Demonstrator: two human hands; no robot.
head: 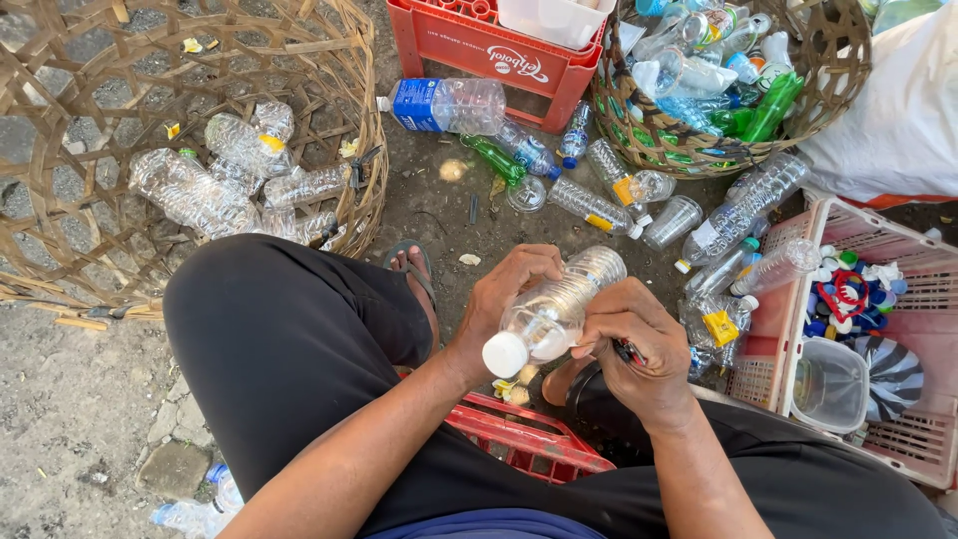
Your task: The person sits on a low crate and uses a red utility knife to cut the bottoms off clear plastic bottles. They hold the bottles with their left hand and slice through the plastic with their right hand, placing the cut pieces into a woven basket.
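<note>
A clear plastic bottle (555, 307) with a white cap lies across my lap, cap toward me. My left hand (504, 299) wraps around its far side. My right hand (639, 344) presses on its near side and also grips a small dark tool with a red part, mostly hidden under the fingers. I sit on a red crate (524, 439), in black trousers, with one sandalled foot (411, 271) on the ground ahead.
A big woven basket (60, 240) at left holds several clear bottles. A second woven basket (649, 140) of bottles stands behind, next to a red crate (469, 50). A pink crate (918, 299) at right holds caps and a clear tub. Loose bottles (599, 205) litter the ground.
</note>
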